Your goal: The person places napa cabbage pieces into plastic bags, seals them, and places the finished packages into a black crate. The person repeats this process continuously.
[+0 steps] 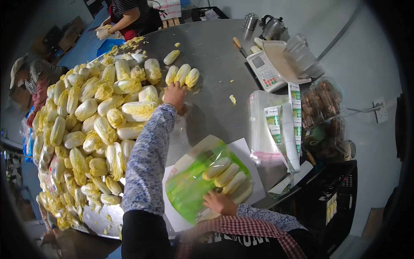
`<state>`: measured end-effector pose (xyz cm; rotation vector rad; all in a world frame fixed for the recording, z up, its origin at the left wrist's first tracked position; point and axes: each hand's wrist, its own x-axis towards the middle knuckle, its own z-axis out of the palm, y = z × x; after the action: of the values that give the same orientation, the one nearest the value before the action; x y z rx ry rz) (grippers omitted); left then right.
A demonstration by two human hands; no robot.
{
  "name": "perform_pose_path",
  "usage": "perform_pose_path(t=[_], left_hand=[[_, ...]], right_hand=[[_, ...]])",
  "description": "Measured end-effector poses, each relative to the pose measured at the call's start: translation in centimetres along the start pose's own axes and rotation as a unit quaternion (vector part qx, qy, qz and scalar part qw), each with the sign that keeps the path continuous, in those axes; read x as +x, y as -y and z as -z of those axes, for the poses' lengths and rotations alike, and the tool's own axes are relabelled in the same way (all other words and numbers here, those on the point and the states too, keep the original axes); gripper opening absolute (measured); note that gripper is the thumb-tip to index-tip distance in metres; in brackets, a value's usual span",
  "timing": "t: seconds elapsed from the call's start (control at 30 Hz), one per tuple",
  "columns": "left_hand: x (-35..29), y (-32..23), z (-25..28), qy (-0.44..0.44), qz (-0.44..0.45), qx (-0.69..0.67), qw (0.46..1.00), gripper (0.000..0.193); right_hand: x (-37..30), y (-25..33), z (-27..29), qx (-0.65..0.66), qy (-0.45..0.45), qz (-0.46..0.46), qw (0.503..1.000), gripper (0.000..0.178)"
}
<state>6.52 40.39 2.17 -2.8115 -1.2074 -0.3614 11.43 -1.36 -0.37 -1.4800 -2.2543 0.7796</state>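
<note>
My left hand [175, 93] reaches far across the steel table [215, 64] and touches a row of three small pale-yellow cabbages [182, 75]; whether it grips one I cannot tell. My right hand [220, 202] presses on a green-and-clear plastic bag [192, 185] lying on white paper close to me. Inside the bag lie several small cabbages [226, 175] side by side. A large heap of the same cabbages [90, 125] covers the left side of the table.
A weighing scale [267, 71] with a tray, a knife [239, 46], a stack of clear bags [265, 129] and label strips [295, 112] sit to the right. A kettle [272, 26] stands at the back. Another person [125, 17] works at the far end; a black crate [327, 198] is at the right.
</note>
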Motion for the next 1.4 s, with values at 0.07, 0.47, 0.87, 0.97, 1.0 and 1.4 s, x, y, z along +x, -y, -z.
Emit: perform_pose_path(t=[0.07, 0.47, 0.87, 0.97, 1.0, 1.4], left_hand=[[-1.8, 0.4, 2.3, -0.128, 0.06, -0.19, 0.972, 0.031], [-30.0, -8.0, 14.6, 0.019, 0.306, -0.887, 0.344, 0.043], [-41.7, -19.4, 12.3, -0.001, 0.4, -0.539, 0.741, 0.043], [-38.7, -20.5, 10.3, -0.007, 0.419, -0.557, 0.717, 0.037], [-37.7, -20.7, 9.4, -0.019, 0.38, -0.578, 0.722, 0.036], [-33.3, -22.6, 3.4, -0.024, 0.275, -0.646, 0.712, 0.036]], right_hand=[[-0.4, -0.5, -1.1, 0.014, 0.02, -0.025, 0.999, 0.026], [-0.3, 0.1, -0.6, -0.047, -0.011, -0.043, 0.998, 0.012], [-2.4, 2.8, 1.1, 0.224, -0.151, -0.053, 0.961, 0.011], [-2.3, 4.0, 3.0, 0.182, -0.162, -0.032, 0.969, 0.011], [-1.9, 4.1, 3.5, 0.159, -0.165, -0.022, 0.973, 0.011], [-1.4, -7.4, 11.6, 0.19, -0.313, -0.142, 0.92, 0.028]])
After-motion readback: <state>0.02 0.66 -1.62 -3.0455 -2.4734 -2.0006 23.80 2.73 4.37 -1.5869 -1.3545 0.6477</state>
